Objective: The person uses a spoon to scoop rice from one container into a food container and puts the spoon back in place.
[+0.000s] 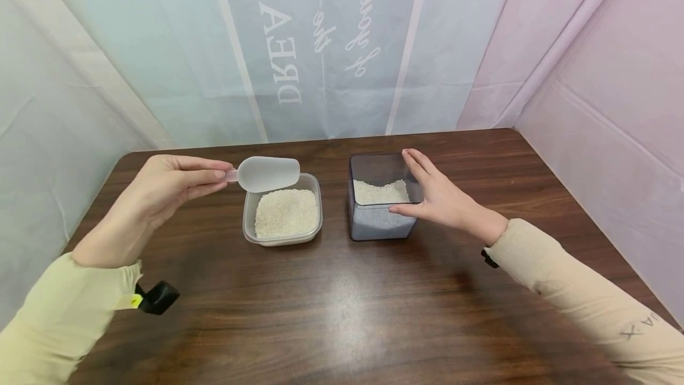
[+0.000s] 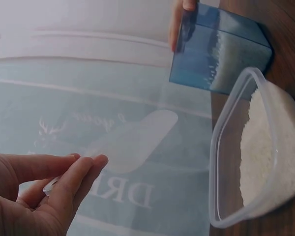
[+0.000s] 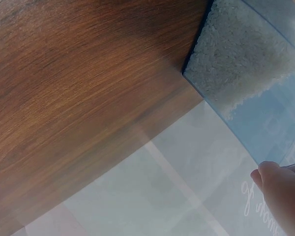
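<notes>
My left hand [image 1: 168, 192] pinches the handle of a translucent white scoop [image 1: 269, 174] between thumb and fingers. The scoop is held level, its tip pointing right, over the far-left part of a clear plastic tub [image 1: 319, 210]. White rice [image 1: 287, 212] fills much of that tub. To its right stands a taller, blue-grey see-through container [image 1: 382, 233] with more rice [image 1: 380, 193] inside. My right hand [image 1: 440, 198] spans this container's right side and grips its rim, fingers at the far corner and thumb at the near edge. No rice shows in the scoop.
Both containers stand on a dark brown wooden table [image 1: 342, 308], with a gap between them. Pale cloth with white lettering [image 1: 283, 58] hangs behind the table's far edge. More cloth [image 1: 630, 76] hangs at the sides. A black wrist device [image 1: 159, 297] sits at the left sleeve.
</notes>
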